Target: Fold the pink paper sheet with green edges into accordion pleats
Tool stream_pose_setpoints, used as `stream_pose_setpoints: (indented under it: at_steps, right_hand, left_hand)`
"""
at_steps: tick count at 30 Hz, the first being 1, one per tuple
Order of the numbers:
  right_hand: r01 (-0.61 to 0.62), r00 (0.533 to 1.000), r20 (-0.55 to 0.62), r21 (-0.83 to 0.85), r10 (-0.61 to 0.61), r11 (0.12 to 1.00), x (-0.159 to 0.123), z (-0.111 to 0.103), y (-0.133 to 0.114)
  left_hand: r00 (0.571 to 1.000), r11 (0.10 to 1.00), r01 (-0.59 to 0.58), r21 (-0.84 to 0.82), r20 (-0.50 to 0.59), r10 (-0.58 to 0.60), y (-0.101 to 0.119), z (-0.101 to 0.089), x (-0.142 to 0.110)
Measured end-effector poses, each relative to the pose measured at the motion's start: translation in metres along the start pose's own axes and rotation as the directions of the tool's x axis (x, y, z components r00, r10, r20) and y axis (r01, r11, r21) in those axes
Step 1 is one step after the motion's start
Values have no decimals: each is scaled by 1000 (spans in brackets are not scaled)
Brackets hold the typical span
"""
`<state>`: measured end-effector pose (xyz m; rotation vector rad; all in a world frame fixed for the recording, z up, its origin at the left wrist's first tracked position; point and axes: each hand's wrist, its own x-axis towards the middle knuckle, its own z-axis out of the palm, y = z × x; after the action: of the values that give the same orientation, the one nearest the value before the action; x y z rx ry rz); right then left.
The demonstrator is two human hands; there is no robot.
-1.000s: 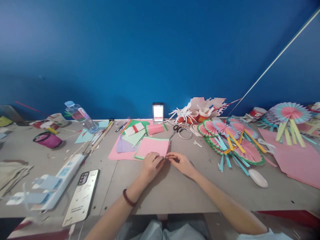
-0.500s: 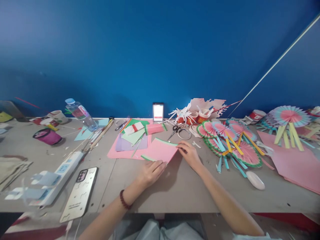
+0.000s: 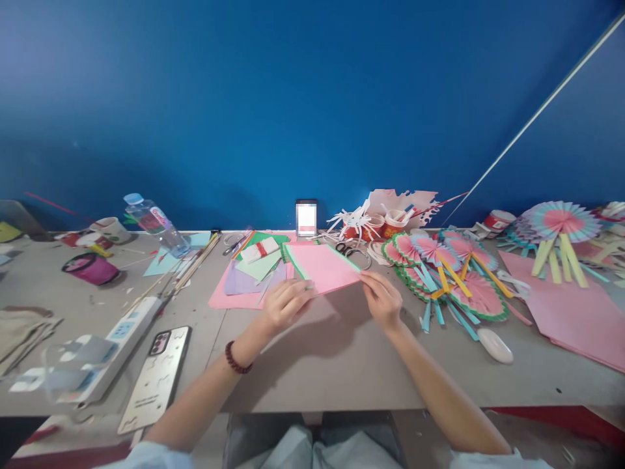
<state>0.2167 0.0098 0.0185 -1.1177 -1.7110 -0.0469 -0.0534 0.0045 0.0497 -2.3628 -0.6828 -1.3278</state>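
A pink sheet of paper (image 3: 325,264) with green strips along two opposite edges is held up above the table between my hands. My left hand (image 3: 289,303) pinches its near left corner, and my right hand (image 3: 383,296) pinches its near right corner. Beyond the sheet lie scissors (image 3: 343,249) and a roll of clear tape (image 3: 362,258), both partly covered by it. Left of the sheet, green and purple paper pieces (image 3: 244,280) rest on a larger pink sheet, with a white bundle banded in red (image 3: 261,250) on top.
Pleated paper fans (image 3: 481,296) lie to the right, near a white computer mouse (image 3: 495,345) and pink sheets (image 3: 576,319). On the left are a phone (image 3: 155,381), a power strip (image 3: 120,342), a leaning water bottle (image 3: 159,225) and thin sticks (image 3: 198,260). Paper cups (image 3: 393,225) stand by the blue wall.
The pink sheet has been lifted and turned, so its green edges now run at the left and right. Both hands have shifted, the left one upward, the right one slightly rightward.
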Motion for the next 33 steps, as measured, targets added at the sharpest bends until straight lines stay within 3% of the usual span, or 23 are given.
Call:
stream_pose_setpoints:
  at_steps: [5, 9, 13, 21, 33]
  right_hand:
    - [-7, 970, 244, -8, 8, 1000, 0, 10, 10]
    - [-15, 885, 466, 5, 11, 1000, -1, 15, 13]
    - [-59, 804, 595, 37, 25, 998, 0, 16, 14]
    - [-223, 701, 712, 154, 48, 963, -1, 21, 21]
    - [-465, 696, 654, 94, 298, 880, -2, 31, 18]
  left_hand:
    - [997, 995, 56, 82, 49, -60, -10, 23, -31]
    - [972, 993, 87, 84, 213, -103, -9, 35, -43]
    - [932, 991, 137, -2, 339, -128, -6, 41, -47]
    - [841, 926, 353, -132, 479, -252, -14, 41, -59]
    - [738, 764, 599, -239, 535, -412, -18, 45, -56]
